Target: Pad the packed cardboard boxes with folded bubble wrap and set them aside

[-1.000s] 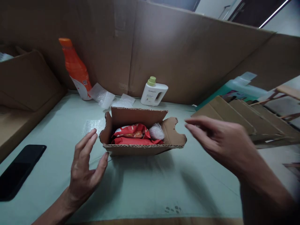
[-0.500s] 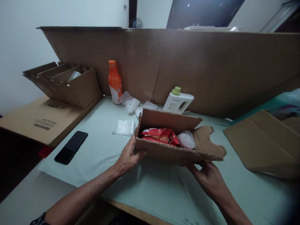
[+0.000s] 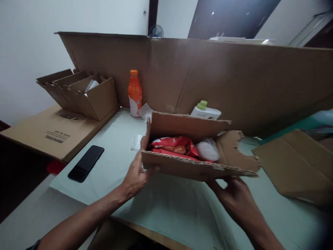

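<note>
Both of my hands hold an open cardboard box (image 3: 179, 170), raised above the table cover. My left hand (image 3: 135, 177) grips its left end, with the thumb along the near wall. At the lower right, my right hand (image 3: 234, 192) grips the near side; some of its fingers are hidden under the box. Inside lies a red printed packet (image 3: 174, 144). To its right in the box sits a whitish, plastic-wrapped bundle (image 3: 207, 150), whose contents I cannot make out. A torn flap (image 3: 234, 149) sticks out at the right end.
Behind the box stand an orange bottle (image 3: 134, 92) and a white jug with green cap (image 3: 205, 111). A black phone (image 3: 85, 163) and bubble wrap (image 3: 136, 142) lie leftward. A divided carton (image 3: 83, 99) rests far left, another cardboard box (image 3: 293, 166) right. Tall cardboard (image 3: 221, 76) walls the back.
The box has come up and closer, tilted in both hands, and covers more of the jug and bubble wrap. The whole view has shifted slightly, moving the background rightward.
</note>
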The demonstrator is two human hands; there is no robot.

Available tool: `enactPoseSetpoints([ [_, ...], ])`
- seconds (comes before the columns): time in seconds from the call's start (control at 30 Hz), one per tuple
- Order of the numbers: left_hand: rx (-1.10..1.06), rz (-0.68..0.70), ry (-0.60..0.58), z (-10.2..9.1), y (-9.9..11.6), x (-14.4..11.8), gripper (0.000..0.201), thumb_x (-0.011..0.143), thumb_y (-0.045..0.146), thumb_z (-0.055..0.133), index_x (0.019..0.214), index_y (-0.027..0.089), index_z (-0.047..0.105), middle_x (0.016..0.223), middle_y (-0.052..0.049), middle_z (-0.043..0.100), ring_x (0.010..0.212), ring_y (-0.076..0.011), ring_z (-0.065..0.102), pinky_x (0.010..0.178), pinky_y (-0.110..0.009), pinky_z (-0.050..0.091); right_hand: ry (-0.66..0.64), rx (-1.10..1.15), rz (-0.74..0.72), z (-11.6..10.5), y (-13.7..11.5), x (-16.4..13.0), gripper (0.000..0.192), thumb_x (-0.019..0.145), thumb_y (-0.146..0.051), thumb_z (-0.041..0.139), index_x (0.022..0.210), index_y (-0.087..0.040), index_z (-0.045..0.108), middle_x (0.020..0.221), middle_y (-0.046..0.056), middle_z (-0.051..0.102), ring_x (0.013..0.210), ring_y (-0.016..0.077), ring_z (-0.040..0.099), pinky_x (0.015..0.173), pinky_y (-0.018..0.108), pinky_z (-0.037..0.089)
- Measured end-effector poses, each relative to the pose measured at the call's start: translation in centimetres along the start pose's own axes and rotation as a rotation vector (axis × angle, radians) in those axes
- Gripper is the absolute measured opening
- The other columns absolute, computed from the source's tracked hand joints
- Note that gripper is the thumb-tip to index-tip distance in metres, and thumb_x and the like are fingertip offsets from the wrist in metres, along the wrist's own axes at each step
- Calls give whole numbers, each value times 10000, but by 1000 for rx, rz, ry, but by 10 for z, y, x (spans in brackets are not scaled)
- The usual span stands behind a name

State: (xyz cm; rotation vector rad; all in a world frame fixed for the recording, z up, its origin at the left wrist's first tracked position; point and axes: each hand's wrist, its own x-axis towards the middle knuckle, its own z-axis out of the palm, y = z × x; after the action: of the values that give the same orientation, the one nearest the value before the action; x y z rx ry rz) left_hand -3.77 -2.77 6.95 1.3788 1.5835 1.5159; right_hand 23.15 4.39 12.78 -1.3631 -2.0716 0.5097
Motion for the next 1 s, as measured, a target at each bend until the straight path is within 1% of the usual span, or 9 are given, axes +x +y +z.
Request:
enactPoseSetpoints([
  [0.13,104,-83,156,-56,-16,-10,564,767,519,712,1186,162,591,1252,-140,657,1192,-312,591,1078,-472,441,-122,111,-86,43,-40,26,278,832,-467,605,845,-207,703,793,90,752,734,271,699,598,344,540],
  [0.27,266,-188,382,-121,-28,-17,565,683,546,727,1082,159,621,1096,-125,711,1027,-317,660,943,-470,526,-274,232,-160,101,-84,59,294,833,-453,620,923,-179,680,896,98,742,780,253,683,700,369,547],
  [0.33,344,-229,493,-156,-33,-18,553,650,552,733,1025,158,631,1013,-114,725,960,-314,676,896,-469,547,-326,310,-222,134,-111,77,331,824,-416,637,1042,-167,661,968,101,734,815,250,674,726,378,549],
  [0.5,441,-283,796,-239,-37,-19,661,584,564,765,1084,154,628,1027,-120,726,984,-335,684,892,-487,567,-427,486,-436,225,-197,121,530,827,-263,661,1334,-196,520,1256,104,670,1079,264,645,906,409,535],
  [0.6,502,-321,939,-279,-40,-20,695,607,539,788,1162,159,611,1125,-144,708,1063,-365,667,948,-525,549,-506,451,-497,277,-254,142,588,851,-209,654,1403,-218,451,1353,89,626,1204,262,602,1002,408,498],
  [0.73,526,-253,1042,-316,-62,-19,704,648,469,813,1235,166,568,1226,-128,679,1186,-376,619,1061,-564,473,-610,320,-500,333,-318,159,597,873,-219,657,1426,-158,439,1337,153,631,1250,338,586,1055,464,456],
  [0.83,583,-178,1111,-330,-89,-12,756,663,423,814,1296,134,518,1308,-163,628,1271,-381,566,1119,-552,422,-645,324,-511,366,-350,168,756,898,-252,638,1536,-78,273,1385,240,582,1286,389,558,1080,525,424],
  [0.93,618,-81,1185,-338,-110,2,890,684,411,792,1398,41,410,1417,-254,519,1352,-369,498,1178,-496,364,-689,345,-559,390,-363,175,925,894,-266,644,1584,-28,76,1576,272,357,1461,342,373,1185,465,327],
  [1.0,639,-29,1222,-343,-120,16,953,687,392,778,1441,3,343,1483,-285,434,1416,-358,423,1220,-470,297,-731,352,-605,402,-361,176,970,868,-255,671,1582,-3,64,1652,269,168,1540,304,198,1235,407,241],
])
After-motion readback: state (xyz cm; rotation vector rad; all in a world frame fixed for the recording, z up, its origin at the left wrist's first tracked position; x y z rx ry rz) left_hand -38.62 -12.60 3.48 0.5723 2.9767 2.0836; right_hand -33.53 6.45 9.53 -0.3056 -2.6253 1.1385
